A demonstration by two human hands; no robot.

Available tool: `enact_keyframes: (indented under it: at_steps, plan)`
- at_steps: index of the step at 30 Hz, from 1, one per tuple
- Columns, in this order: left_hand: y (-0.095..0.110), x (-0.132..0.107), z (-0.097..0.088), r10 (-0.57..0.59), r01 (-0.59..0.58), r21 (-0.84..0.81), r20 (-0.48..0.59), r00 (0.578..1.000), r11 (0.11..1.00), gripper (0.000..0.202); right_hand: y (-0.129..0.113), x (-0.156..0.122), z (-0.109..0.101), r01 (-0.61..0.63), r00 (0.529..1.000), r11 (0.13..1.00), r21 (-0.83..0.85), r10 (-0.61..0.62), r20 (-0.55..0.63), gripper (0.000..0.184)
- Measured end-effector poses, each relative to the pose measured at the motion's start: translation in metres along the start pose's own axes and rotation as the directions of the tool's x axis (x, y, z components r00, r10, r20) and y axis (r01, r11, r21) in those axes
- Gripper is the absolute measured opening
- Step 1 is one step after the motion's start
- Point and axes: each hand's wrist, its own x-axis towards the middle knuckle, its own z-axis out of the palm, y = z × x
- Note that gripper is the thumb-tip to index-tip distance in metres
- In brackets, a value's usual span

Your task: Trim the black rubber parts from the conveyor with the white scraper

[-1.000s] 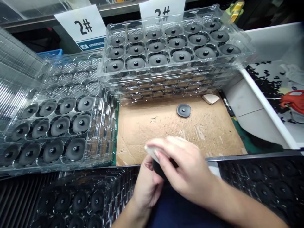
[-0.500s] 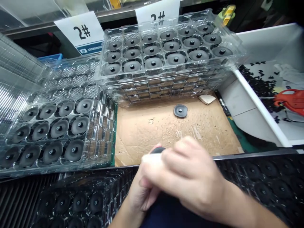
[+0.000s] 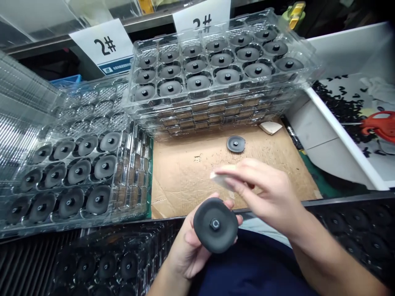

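Note:
My left hand point(image 3: 188, 246) grips a dark grey round disc point(image 3: 215, 225) with a small centre nut, its face turned up toward me. My right hand point(image 3: 265, 191) hovers just above and to the right of it, its fingers pinched on a small white block point(image 3: 221, 179). Both hands are over the near edge of a brown cardboard sheet point(image 3: 185, 168). A single loose disc point(image 3: 236, 144) lies farther back on the cardboard.
A stack of clear blister trays point(image 3: 216, 74) filled with discs stands at the back. A partly filled clear tray point(image 3: 70, 172) sits at the left. Dark trays point(image 3: 101, 263) with discs lie in front. A white bin point(image 3: 354, 107) with black scraps is at the right.
My right hand has lifted off the disc and moved up and right with the white block. The disc in my left hand, covered before, now shows its face.

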Motion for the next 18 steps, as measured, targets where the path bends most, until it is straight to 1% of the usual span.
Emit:
enact_keyframes:
  at_steps: [1, 2, 3, 5, 7, 8, 10, 11, 12, 13, 14, 15, 16, 17, 18]
  plan:
    - [0.001, -0.001, 0.001, 0.006, -0.006, -0.027, 0.014, 1.0, 1.0, 0.06, 0.008, -0.005, 0.0, -0.106, 0.994, 0.994, 0.018, 0.107, -0.03, 0.021]
    - [0.002, -0.001, 0.001, 0.008, -0.007, -0.048, 0.025, 1.0, 0.999, 0.058, 0.015, -0.011, 0.002, -0.201, 0.979, 0.978, 0.049, 0.203, -0.032, 0.02]
    - [0.004, -0.001, 0.0, 0.006, -0.004, -0.058, 0.029, 1.0, 0.998, 0.058, 0.023, -0.019, 0.005, -0.277, 0.96, 0.957, 0.087, 0.279, -0.018, 0.019]
    - [0.005, -0.001, -0.004, 0.01, -0.009, -0.065, 0.02, 1.0, 0.998, 0.058, 0.036, -0.036, 0.011, -0.389, 0.92, 0.909, 0.149, 0.39, 0.021, 0.02]
    - [0.005, 0.001, -0.007, 0.016, -0.016, -0.062, 0.003, 1.0, 0.998, 0.058, 0.044, -0.049, 0.016, -0.466, 0.884, 0.87, 0.16, 0.464, 0.055, 0.022]
    - [0.004, 0.002, -0.008, 0.021, -0.022, -0.057, -0.003, 1.0, 0.998, 0.057, 0.045, -0.052, 0.017, -0.491, 0.87, 0.858, 0.148, 0.49, 0.048, 0.022]
    - [0.002, 0.004, -0.008, 0.04, -0.041, -0.031, -0.022, 0.999, 0.999, 0.054, 0.037, -0.051, 0.015, -0.496, 0.864, 0.861, 0.114, 0.502, -0.032, 0.022]
    - [0.001, 0.005, -0.007, 0.055, -0.056, -0.01, -0.043, 0.998, 0.998, 0.051, 0.028, -0.046, 0.013, -0.469, 0.873, 0.877, 0.101, 0.478, -0.094, 0.022]
    - [0.0, 0.006, -0.005, 0.082, -0.081, 0.016, -0.077, 0.994, 0.997, 0.051, 0.018, -0.041, 0.012, -0.419, 0.892, 0.904, 0.084, 0.428, -0.146, 0.022]
    - [-0.001, 0.007, -0.003, 0.118, -0.113, 0.049, -0.115, 0.986, 0.992, 0.052, 0.006, -0.034, 0.011, -0.338, 0.921, 0.939, 0.063, 0.344, -0.184, 0.023]
    - [-0.001, 0.007, -0.001, 0.155, -0.144, 0.08, -0.156, 0.976, 0.986, 0.052, -0.006, -0.028, 0.012, -0.238, 0.95, 0.97, 0.044, 0.242, -0.196, 0.024]
    - [-0.002, 0.007, 0.001, 0.196, -0.178, 0.107, -0.19, 0.962, 0.978, 0.053, -0.016, -0.023, 0.014, -0.121, 0.977, 0.993, 0.016, 0.122, -0.176, 0.025]
    - [-0.002, 0.007, 0.002, 0.233, -0.209, 0.128, -0.215, 0.948, 0.969, 0.052, -0.024, -0.019, 0.016, -0.029, 0.99, 1.0, 0.011, 0.03, -0.14, 0.025]
    - [-0.002, 0.007, 0.002, 0.268, -0.24, 0.143, -0.233, 0.935, 0.96, 0.052, -0.03, -0.016, 0.018, 0.026, 0.997, 0.999, 0.028, -0.024, -0.069, 0.024]
    - [-0.002, 0.007, 0.002, 0.296, -0.265, 0.151, -0.247, 0.923, 0.952, 0.052, -0.033, -0.013, 0.021, 0.038, 0.999, 0.998, 0.059, -0.039, 0.015, 0.023]
